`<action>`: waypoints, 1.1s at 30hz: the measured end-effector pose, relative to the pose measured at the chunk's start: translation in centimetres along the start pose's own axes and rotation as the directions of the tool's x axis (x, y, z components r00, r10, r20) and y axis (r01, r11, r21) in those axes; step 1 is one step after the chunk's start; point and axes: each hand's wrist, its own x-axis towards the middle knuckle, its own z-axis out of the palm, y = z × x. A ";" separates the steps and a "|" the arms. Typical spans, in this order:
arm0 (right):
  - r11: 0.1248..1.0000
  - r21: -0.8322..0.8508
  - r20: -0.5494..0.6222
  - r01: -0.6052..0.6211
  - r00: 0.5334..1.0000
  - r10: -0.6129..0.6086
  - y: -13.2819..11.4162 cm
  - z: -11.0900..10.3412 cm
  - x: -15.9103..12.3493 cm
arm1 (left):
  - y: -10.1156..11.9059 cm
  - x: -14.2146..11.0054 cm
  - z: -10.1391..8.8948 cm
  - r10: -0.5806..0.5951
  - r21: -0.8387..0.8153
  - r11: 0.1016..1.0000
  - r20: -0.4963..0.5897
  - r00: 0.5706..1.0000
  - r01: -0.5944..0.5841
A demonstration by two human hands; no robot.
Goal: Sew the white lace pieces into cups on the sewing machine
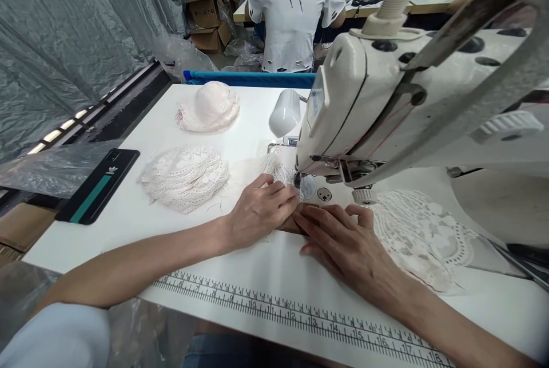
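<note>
In the head view, my left hand (263, 212) is closed, its fingers bunched at the edge of a white lace piece (278, 169) beside the sewing machine's needle area (297, 179). My right hand (343, 236) lies with fingers stretched out and pressed down on a flat brown piece (294, 225) in front of the needle. The left fingertips touch this brown piece too. My fingers hide part of it and the near edge of the lace. The white sewing machine (343, 99) stands over the work.
A lace bundle (186, 179) and a pale pink cup-shaped piece (210, 106) lie left on the table. More lace (422, 236) rests right of my right hand. A black phone (98, 185) lies at the left edge. A printed ruler (274, 306) runs along the front. A person (295, 13) sits beyond.
</note>
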 end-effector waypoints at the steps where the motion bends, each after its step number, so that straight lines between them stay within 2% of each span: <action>1: 1.000 0.002 -0.002 -0.003 1.000 0.003 0.0 0.0 0.0 | 0.0 0.0 -0.1 0.002 0.007 1.000 0.002 1.000 -0.002; 10: 0.999 0.009 -0.054 -0.044 0.998 0.045 0.2 0.1 -0.2 | 0.1 0.1 -0.1 0.013 0.007 1.000 -0.009 1.000 -0.013; 13: 0.997 -0.016 -0.037 -0.076 0.996 0.075 0.4 0.3 -0.2 | 0.1 0.1 0.1 0.001 -0.018 1.000 0.010 1.000 -0.001; 22: 0.997 -0.069 -0.040 -0.037 0.999 0.034 0.3 0.1 -0.1 | 0.0 0.3 -0.2 0.001 -0.018 1.000 -0.024 1.000 -0.001; 33: 0.998 -0.051 -0.036 -0.044 0.998 0.042 0.5 0.4 -0.2 | 0.1 0.2 -0.1 -0.013 -0.013 1.000 -0.060 0.998 0.012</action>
